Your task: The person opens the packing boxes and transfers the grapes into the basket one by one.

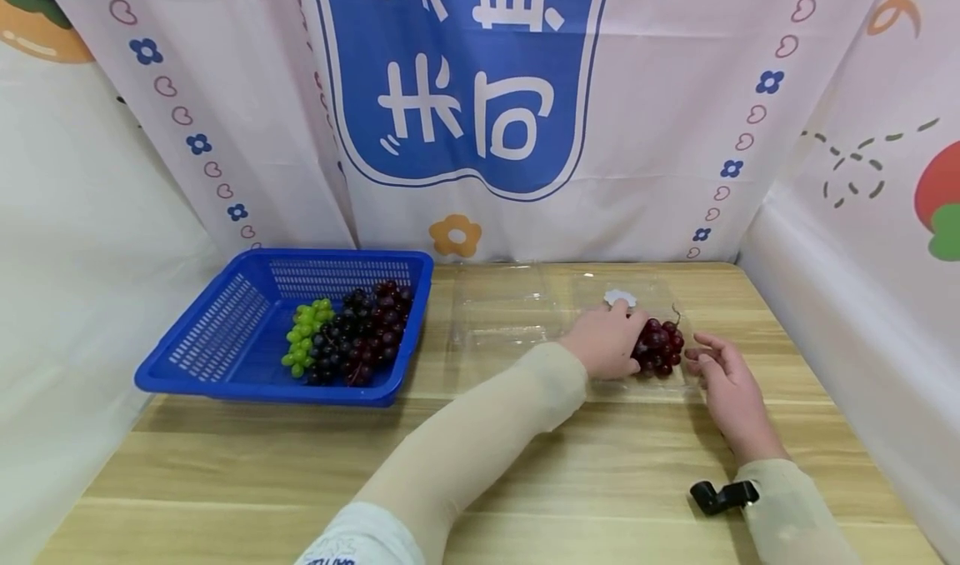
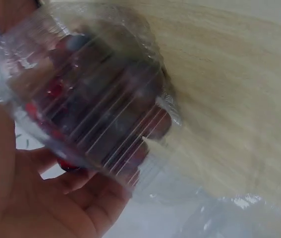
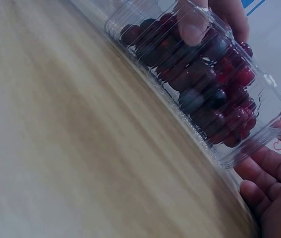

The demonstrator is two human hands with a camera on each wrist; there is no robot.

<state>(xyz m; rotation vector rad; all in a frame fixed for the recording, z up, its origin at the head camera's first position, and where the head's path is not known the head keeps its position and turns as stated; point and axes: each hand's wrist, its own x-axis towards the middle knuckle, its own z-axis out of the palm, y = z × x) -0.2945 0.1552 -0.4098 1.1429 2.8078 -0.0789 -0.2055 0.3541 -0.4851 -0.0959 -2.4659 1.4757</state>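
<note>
The left hand (image 1: 603, 340) curls its fingers (image 3: 192, 22) over a bunch of dark red grapes (image 1: 658, 347) inside a clear ribbed plastic clamshell box (image 3: 214, 94) on the pale wooden table (image 1: 525, 465). The right hand (image 1: 723, 382) lies just beside, its fingers loosely spread. A blue slotted plastic basket (image 1: 225, 332) stands well to the left.

Table: we see a light wooden table (image 1: 525, 465) with a pale grain, pushed up against a printed cloth backdrop.
Left side: we find a blue slotted basket (image 1: 225, 332) standing on the wood near the back left corner, holding bunches of grapes.
Right side: we make out a clear plastic clamshell box (image 1: 517, 315) lying open on the wood, red grapes (image 1: 660, 347) in its right half.
Front right: a small black clip (image 1: 722, 495) shows over the tabletop at the sleeve; we cannot tell whether it rests on the wood.
</note>
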